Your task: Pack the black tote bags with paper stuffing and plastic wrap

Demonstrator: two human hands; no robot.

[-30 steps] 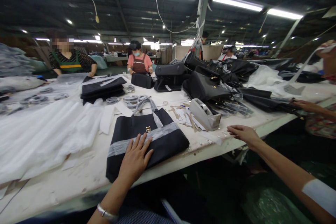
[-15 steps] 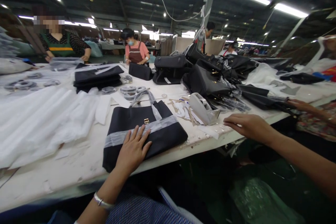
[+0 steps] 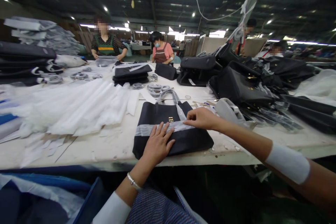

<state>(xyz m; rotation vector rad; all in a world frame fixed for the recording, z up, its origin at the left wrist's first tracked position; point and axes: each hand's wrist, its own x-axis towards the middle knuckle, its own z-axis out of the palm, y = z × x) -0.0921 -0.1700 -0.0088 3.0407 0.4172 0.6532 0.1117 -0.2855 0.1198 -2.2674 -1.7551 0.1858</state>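
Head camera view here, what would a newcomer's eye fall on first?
Front and centre, a black, gold-buckled handbag lies on the white worktable, left hand spread on it, right hand at the whitish translucent band across it. Thin white sheets fan out to its left. To its right, a jumbled pile of black bags rises behind a light-grey tape dispenser.
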